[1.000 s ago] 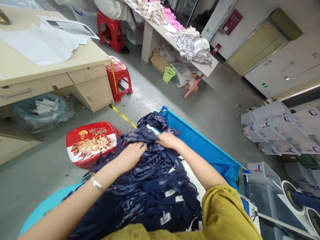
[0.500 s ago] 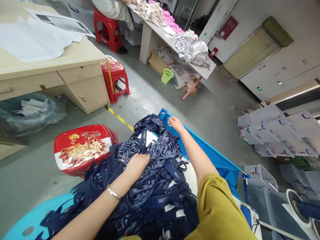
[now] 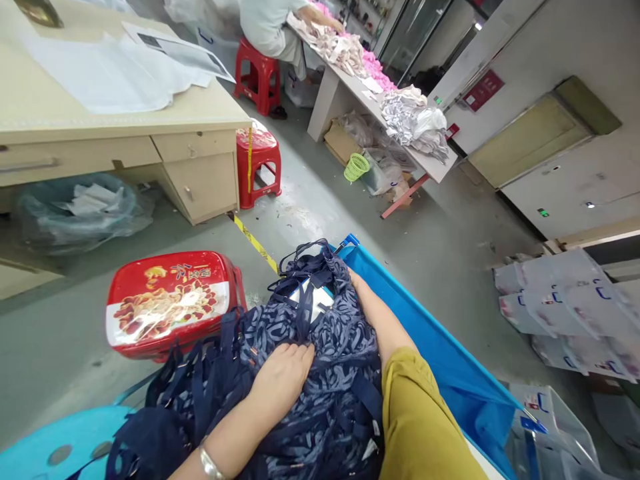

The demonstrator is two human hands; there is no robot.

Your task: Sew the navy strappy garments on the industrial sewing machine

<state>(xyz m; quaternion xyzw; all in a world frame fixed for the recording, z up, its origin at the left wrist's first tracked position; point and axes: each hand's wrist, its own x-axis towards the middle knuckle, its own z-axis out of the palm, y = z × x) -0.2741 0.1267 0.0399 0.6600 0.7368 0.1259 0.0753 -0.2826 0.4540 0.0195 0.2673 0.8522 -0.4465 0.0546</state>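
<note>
A large heap of navy patterned bras [image 3: 345, 337], with dangling straps and small white labels, lies in front of me. On top of it rests my left hand [image 3: 285, 373], fingers together and curled into the fabric. My right hand [image 3: 359, 283] reaches down the heap's far right side, between the bras and a blue cloth-sided bin [image 3: 425, 333]. Its fingers are hidden behind the fabric. Something white with a blue edge [image 3: 317, 301] shows among the straps.
A red stool [image 3: 165, 300] stands left of the heap, and a turquoise stool [image 3: 65, 440] is at lower left. A desk [image 3: 200, 140] is behind. Another person [image 3: 270, 27] sits at a table of garments [image 3: 415, 123]. Clear plastic boxes [image 3: 565, 293] are stacked right.
My right hand has gone from open in the air above the bin's edge down against the heap's right side. The far bras now stand higher and closer together. The view has shifted.
</note>
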